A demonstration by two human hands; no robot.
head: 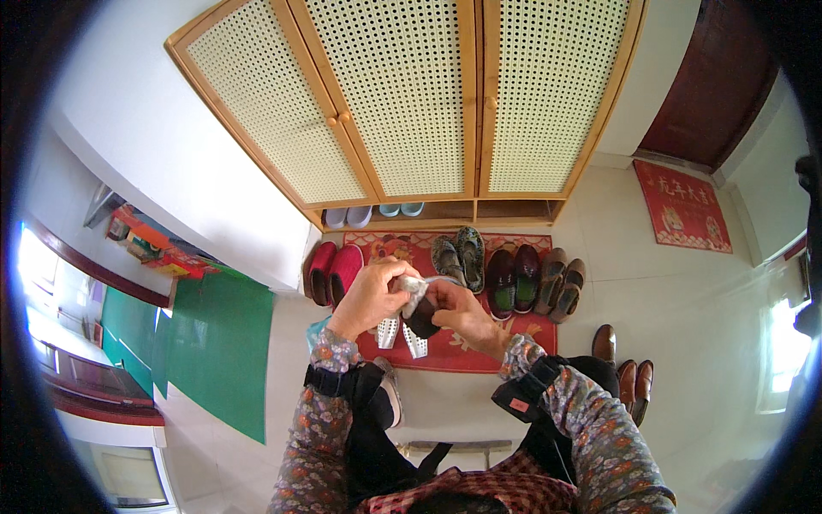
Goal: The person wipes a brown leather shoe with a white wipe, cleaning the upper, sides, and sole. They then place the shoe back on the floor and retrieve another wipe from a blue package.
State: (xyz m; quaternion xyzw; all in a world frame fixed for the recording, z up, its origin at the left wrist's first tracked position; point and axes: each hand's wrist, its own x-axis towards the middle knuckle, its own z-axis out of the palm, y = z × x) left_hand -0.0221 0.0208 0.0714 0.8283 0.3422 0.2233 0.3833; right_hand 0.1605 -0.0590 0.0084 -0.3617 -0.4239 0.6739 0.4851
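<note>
My left hand (379, 297) pinches a crumpled white cloth or tissue (414, 292) against a dark brown shoe (422, 318). My right hand (465, 313) grips the other side of that shoe, whose far part is partly hidden by my fingers. Below and behind my hands, a pair of white perforated shoes (415, 340) lies on a red patterned mat (456, 356). Pink slippers (345, 273) stand left of my hands. To the right are patterned flats (472, 257), dark red shoes (526, 276) and brown strapped shoes (568, 286).
A wooden cabinet (476, 128) with woven-look doors stands ahead, with slippers (358, 216) in its bottom shelf. Brown leather shoes (626, 379) stand at right on the tiled floor. A grey shoe (390, 392) is near my left knee. A green mat (221, 347) lies left.
</note>
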